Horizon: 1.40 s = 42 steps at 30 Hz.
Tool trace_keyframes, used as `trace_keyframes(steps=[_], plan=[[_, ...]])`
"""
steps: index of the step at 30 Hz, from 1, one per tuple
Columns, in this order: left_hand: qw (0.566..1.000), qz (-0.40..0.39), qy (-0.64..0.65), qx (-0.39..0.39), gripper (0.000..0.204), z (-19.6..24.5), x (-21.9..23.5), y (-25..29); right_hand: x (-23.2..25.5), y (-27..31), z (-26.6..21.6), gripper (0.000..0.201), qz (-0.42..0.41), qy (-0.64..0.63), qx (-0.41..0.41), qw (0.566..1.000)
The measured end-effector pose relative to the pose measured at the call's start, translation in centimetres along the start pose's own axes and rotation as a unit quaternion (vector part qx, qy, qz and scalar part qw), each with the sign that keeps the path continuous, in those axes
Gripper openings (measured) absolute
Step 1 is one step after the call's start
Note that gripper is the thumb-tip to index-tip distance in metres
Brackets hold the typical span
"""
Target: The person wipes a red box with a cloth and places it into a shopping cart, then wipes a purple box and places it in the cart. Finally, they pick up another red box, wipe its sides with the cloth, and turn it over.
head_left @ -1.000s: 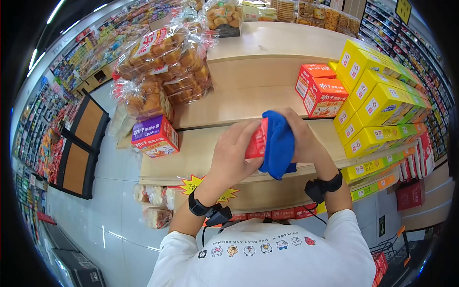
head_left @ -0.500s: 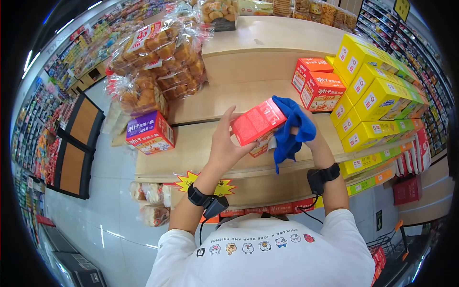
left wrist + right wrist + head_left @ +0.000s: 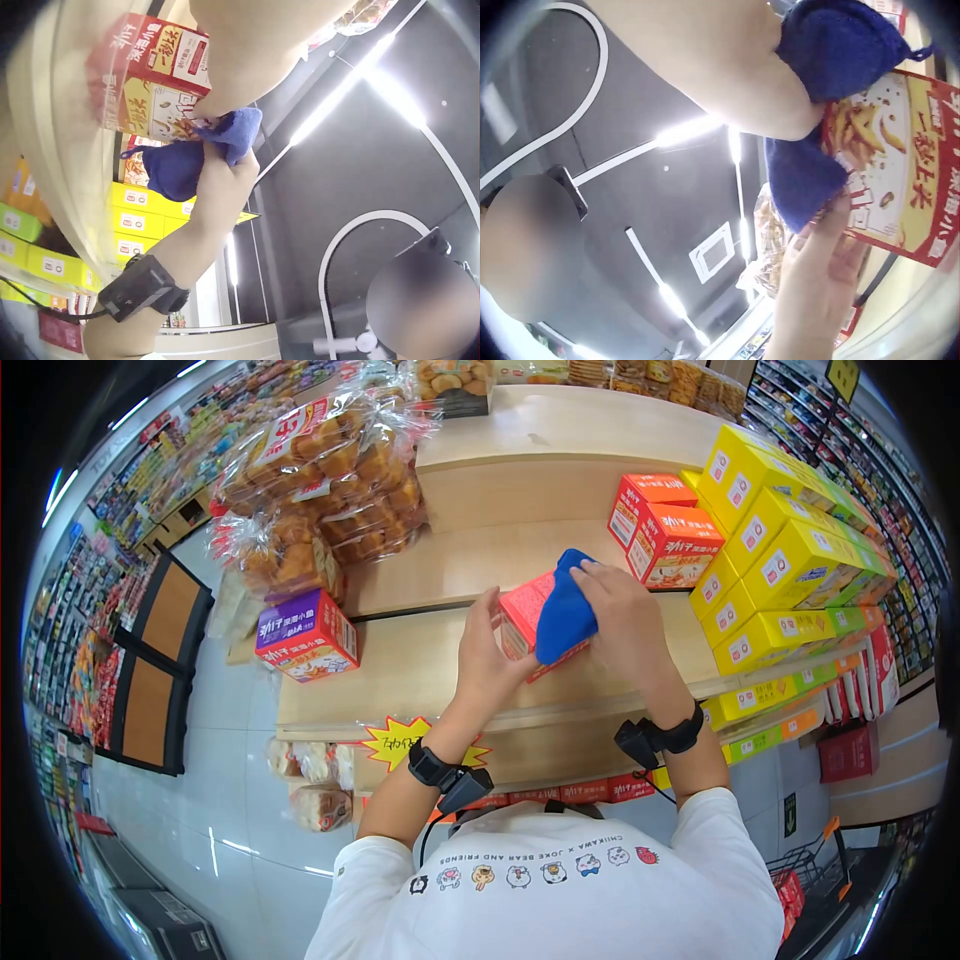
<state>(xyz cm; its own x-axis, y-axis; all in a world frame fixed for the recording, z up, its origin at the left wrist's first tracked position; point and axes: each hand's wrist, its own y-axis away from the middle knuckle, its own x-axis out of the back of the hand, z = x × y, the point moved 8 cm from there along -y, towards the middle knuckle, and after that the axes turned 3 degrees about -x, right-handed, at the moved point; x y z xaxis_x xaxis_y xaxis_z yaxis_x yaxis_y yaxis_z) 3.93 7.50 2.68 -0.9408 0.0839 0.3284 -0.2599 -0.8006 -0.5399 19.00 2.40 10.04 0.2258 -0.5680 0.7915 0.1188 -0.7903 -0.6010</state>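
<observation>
A red box (image 3: pixel 526 602) is held above the shelf, its printed front seen in the left wrist view (image 3: pixel 154 82) and the right wrist view (image 3: pixel 900 161). The left hand (image 3: pixel 487 655) grips the box's left side, thumb toward the near edge. A blue cloth (image 3: pixel 568 610) lies over the box's right part. The right hand (image 3: pixel 625 615) holds the cloth against the box, fingers bent over its upper edge. In the right wrist view the cloth (image 3: pixel 840 49) hangs on both sides of the right hand (image 3: pixel 780 97).
On the shelf (image 3: pixel 420 690), a purple-and-red box (image 3: pixel 308 635) stands left below bagged bread (image 3: pixel 300 470). Two red boxes (image 3: pixel 678 545) and stacked yellow boxes (image 3: pixel 790 560) stand right. A yellow star-shaped sign (image 3: pixel 400 742) hangs on the front edge.
The box was turned between the hands and now lies lower in the grip with its top outward. The cloth went from hanging bunched at its right end to lying across it.
</observation>
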Motion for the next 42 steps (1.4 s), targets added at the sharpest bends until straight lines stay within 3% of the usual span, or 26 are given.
trace_keyframes(steps=[4,7,9,14,17,20,23,26,29,32,38,42], plan=[[1.0,0.003,-0.001,-0.004,0.081,-0.1,-0.1,0.1,-0.4,-0.6,-2.4,0.053,-0.085,-0.073,0.059,0.992],[1.0,-0.011,-0.006,0.007,0.075,-0.5,-0.1,0.0,-1.0,-0.2,-5.1,0.055,-0.142,-0.19,0.148,0.96],[0.999,-0.021,-0.023,0.036,0.072,-0.5,0.2,0.0,-1.3,-0.2,-5.6,0.056,-0.145,-0.169,0.132,0.966],[0.999,-0.015,-0.033,0.022,0.073,0.1,0.2,-0.2,-1.5,-0.7,-3.4,0.051,-0.123,-0.178,0.08,0.973],[1.0,-0.019,-0.001,0.018,0.076,-0.2,-0.1,-0.3,-1.5,-1.4,0.5,0.045,-0.066,-0.013,-0.048,0.997],[1.0,-0.023,0.005,0.016,0.078,0.3,0.0,-0.5,-2.0,-1.7,2.3,0.055,-0.121,0.01,-0.12,0.985],[1.0,-0.02,0.011,0.02,0.078,0.1,-0.1,-0.5,-1.5,-1.7,0.5,0.052,-0.091,0.017,-0.055,0.994],[0.999,-0.025,0.0,0.034,0.078,0.0,0.0,-0.4,-2.0,-1.4,-2.2,0.048,-0.105,-0.144,0.081,0.981],[0.997,-0.049,-0.035,0.05,0.079,0.2,0.3,-0.4,-2.5,-1.1,-4.1,0.046,-0.147,-0.238,0.098,0.955],[0.997,-0.044,-0.029,0.05,0.079,0.0,0.3,-0.4,-1.8,-1.3,-3.2,0.044,-0.118,-0.274,0.062,0.952],[1.0,-0.027,0.013,0.003,0.071,0.6,0.1,-0.5,-1.7,-2.1,2.0,0.039,-0.052,-0.101,-0.082,0.99],[1.0,-0.021,0.017,-0.003,0.068,0.6,0.1,-0.4,-1.1,-1.8,0.3,0.036,-0.046,-0.145,-0.02,0.988]])
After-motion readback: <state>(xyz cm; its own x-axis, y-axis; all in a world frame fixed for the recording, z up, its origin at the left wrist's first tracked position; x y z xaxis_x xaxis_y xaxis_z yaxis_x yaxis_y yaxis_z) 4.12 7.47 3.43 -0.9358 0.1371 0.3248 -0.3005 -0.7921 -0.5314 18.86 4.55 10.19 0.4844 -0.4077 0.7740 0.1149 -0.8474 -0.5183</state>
